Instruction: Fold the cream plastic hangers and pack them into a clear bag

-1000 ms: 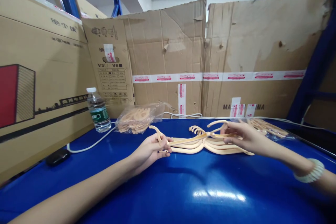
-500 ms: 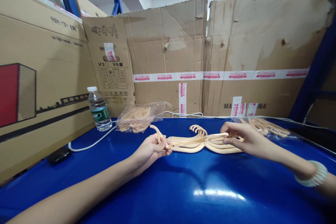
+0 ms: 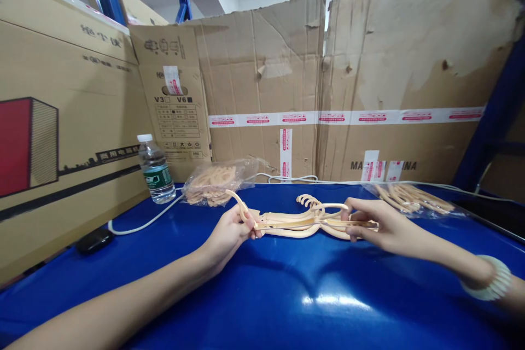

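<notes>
A beige plastic clothes hanger (image 3: 293, 225) is held level between both hands, just above the table. My left hand (image 3: 229, 232) pinches its left end, where a curved arm (image 3: 234, 198) sticks up past the thumb. At the other end, my right hand (image 3: 375, 222) has its fingers closed around the hanger, and a beige loop shows beside the fingertips. Right behind and below lies a stack of similar beige hangers (image 3: 291, 233), their curved hooks (image 3: 308, 200) fanned out toward the back. The held hanger partly covers this stack.
Bagged beige parts (image 3: 211, 183) lie at back left, beside a water bottle (image 3: 156, 172). Another bag of beige pieces (image 3: 418, 199) is at back right. A black mouse-like object (image 3: 94, 240) and white cable (image 3: 139, 228) are left. Cardboard (image 3: 262, 76) walls the blue table (image 3: 287, 306).
My left hand has shifted slightly left with the hanger's end. The hanger has turned from slanted to nearly level, and the loop by my right fingers has swung upward.
</notes>
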The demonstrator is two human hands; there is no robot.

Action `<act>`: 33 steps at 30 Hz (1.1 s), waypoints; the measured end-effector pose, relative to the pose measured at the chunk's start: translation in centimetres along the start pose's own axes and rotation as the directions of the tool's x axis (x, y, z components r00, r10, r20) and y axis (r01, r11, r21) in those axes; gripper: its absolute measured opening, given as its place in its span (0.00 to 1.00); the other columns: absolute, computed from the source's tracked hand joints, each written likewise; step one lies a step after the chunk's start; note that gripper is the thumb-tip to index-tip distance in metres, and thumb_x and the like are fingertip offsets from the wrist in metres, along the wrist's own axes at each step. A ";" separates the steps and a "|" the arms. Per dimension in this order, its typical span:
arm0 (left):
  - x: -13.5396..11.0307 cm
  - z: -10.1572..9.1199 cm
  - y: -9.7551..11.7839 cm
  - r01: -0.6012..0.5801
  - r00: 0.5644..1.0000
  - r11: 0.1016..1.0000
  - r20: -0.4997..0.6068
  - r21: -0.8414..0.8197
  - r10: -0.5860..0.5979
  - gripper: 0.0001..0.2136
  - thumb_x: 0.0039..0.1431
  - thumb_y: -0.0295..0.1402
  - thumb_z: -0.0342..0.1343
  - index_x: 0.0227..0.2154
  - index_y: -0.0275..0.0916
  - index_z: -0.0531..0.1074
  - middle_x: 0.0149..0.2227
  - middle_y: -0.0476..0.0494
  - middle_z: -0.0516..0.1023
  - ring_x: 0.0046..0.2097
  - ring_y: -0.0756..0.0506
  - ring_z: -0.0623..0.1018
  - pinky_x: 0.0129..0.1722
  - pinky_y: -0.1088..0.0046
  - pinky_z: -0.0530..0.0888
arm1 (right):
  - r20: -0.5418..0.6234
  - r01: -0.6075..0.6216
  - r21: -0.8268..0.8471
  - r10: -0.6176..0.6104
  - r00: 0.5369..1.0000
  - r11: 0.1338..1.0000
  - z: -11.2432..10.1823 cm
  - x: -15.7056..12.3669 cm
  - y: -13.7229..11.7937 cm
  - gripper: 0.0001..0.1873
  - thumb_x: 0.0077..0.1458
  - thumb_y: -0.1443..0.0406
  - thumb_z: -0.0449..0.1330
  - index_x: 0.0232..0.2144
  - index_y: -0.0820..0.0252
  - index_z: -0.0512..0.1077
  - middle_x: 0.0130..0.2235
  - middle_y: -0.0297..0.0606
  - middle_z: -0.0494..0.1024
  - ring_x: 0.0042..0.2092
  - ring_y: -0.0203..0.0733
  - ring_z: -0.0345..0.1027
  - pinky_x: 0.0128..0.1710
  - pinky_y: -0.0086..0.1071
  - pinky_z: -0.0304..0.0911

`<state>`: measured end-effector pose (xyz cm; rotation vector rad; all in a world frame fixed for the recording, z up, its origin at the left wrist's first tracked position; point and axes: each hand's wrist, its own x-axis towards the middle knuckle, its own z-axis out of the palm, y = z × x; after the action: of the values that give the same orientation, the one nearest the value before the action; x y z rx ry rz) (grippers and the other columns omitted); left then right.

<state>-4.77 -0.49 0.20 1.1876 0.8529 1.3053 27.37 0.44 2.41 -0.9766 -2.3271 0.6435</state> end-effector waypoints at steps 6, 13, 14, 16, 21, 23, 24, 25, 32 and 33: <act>0.0 -0.3 -0.1 -0.052 0.998 0.999 -0.048 -0.013 0.051 0.14 0.39 0.26 0.66 0.22 0.36 0.64 0.20 0.51 0.71 0.22 0.51 0.71 0.24 0.77 0.65 | 0.049 -0.021 0.016 0.021 0.999 1.000 0.2 -0.1 -1.7 0.09 0.62 0.58 0.53 0.35 0.57 0.62 0.26 0.33 0.75 0.28 0.39 0.70 0.28 0.30 0.62; 0.2 -0.2 0.1 -0.061 0.997 0.995 -0.059 -0.075 0.057 0.16 0.41 0.30 0.70 0.23 0.35 0.65 0.23 0.49 0.74 0.27 0.50 0.74 0.32 0.73 0.73 | 0.038 -0.048 0.103 0.044 0.998 0.993 0.1 0.1 -2.2 0.13 0.61 0.54 0.54 0.39 0.58 0.63 0.28 0.34 0.74 0.27 0.39 0.72 0.27 0.31 0.64; 0.2 -0.1 0.1 -0.062 0.997 0.995 -0.057 -0.083 0.058 0.16 0.41 0.30 0.71 0.23 0.35 0.65 0.24 0.49 0.74 0.28 0.50 0.75 0.34 0.72 0.73 | 0.024 -0.053 0.114 0.051 0.998 0.992 0.0 0.2 -2.0 0.14 0.61 0.54 0.54 0.39 0.59 0.63 0.28 0.35 0.74 0.26 0.39 0.71 0.26 0.31 0.64; 0.3 -0.1 0.2 -0.065 0.997 0.993 -0.054 -0.096 0.060 0.17 0.40 0.31 0.72 0.23 0.34 0.66 0.25 0.48 0.75 0.30 0.49 0.75 0.37 0.72 0.73 | 0.000 -0.076 0.136 0.076 0.997 0.988 -0.2 0.2 -1.6 0.16 0.60 0.53 0.56 0.40 0.59 0.64 0.27 0.34 0.73 0.26 0.39 0.71 0.25 0.30 0.64; 0.2 -0.3 0.2 -0.008 1.000 1.000 -0.023 -0.008 0.008 0.14 0.47 0.37 0.67 0.25 0.34 0.69 0.33 0.40 0.79 0.33 0.46 0.77 0.36 0.70 0.73 | -0.047 -0.089 0.195 0.100 0.994 0.977 -1.6 0.1 -1.5 0.18 0.58 0.53 0.58 0.42 0.60 0.65 0.30 0.36 0.73 0.26 0.39 0.73 0.24 0.29 0.65; -0.3 -0.1 0.2 -0.061 0.997 0.978 0.057 0.201 0.051 0.11 0.53 0.37 0.62 0.25 0.35 0.70 0.31 0.40 0.78 0.31 0.46 0.76 0.34 0.70 0.72 | -0.070 -0.078 0.175 0.092 0.993 0.982 -2.5 0.0 -1.7 0.19 0.56 0.53 0.60 0.44 0.60 0.66 0.28 0.35 0.73 0.27 0.39 0.72 0.24 0.29 0.64; -0.7 0.0 0.3 -0.146 0.986 0.930 0.131 0.338 0.107 0.09 0.56 0.36 0.59 0.25 0.36 0.71 0.29 0.41 0.78 0.30 0.46 0.75 0.33 0.70 0.71 | -0.080 -0.075 0.166 0.089 0.993 0.983 -3.0 -0.1 -1.7 0.20 0.55 0.53 0.61 0.44 0.60 0.66 0.27 0.34 0.72 0.27 0.40 0.72 0.24 0.29 0.64; -1.2 0.2 0.3 -0.263 0.959 0.841 0.221 0.473 0.176 0.08 0.58 0.34 0.57 0.26 0.36 0.72 0.28 0.41 0.77 0.30 0.46 0.75 0.33 0.70 0.70 | -0.082 -0.074 0.162 0.088 0.993 0.984 -3.5 -0.3 -1.8 0.20 0.55 0.54 0.61 0.44 0.60 0.66 0.26 0.34 0.72 0.27 0.40 0.72 0.24 0.29 0.63; -3.7 0.9 1.1 -0.819 0.574 0.180 0.769 0.545 0.282 0.08 0.58 0.23 0.52 0.36 0.39 0.75 0.33 0.39 0.79 0.34 0.42 0.76 0.36 0.69 0.69 | 0.105 -0.162 0.060 0.156 0.982 0.985 -5.0 -0.7 -1.7 0.19 0.56 0.53 0.60 0.41 0.62 0.68 0.22 0.36 0.75 0.25 0.39 0.70 0.21 0.28 0.58; -3.7 0.9 1.2 -0.822 0.568 0.161 0.773 0.546 0.282 0.09 0.58 0.23 0.52 0.36 0.40 0.75 0.32 0.39 0.79 0.34 0.42 0.76 0.36 0.68 0.69 | 0.137 -0.175 0.045 0.168 0.976 0.984 -5.0 -0.7 -1.6 0.18 0.56 0.53 0.60 0.40 0.61 0.69 0.22 0.36 0.75 0.25 0.39 0.69 0.21 0.28 0.58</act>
<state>-4.72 -4.39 0.95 2.8988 0.6472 0.9078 30.20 -0.01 6.91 -1.1492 -2.3411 0.8627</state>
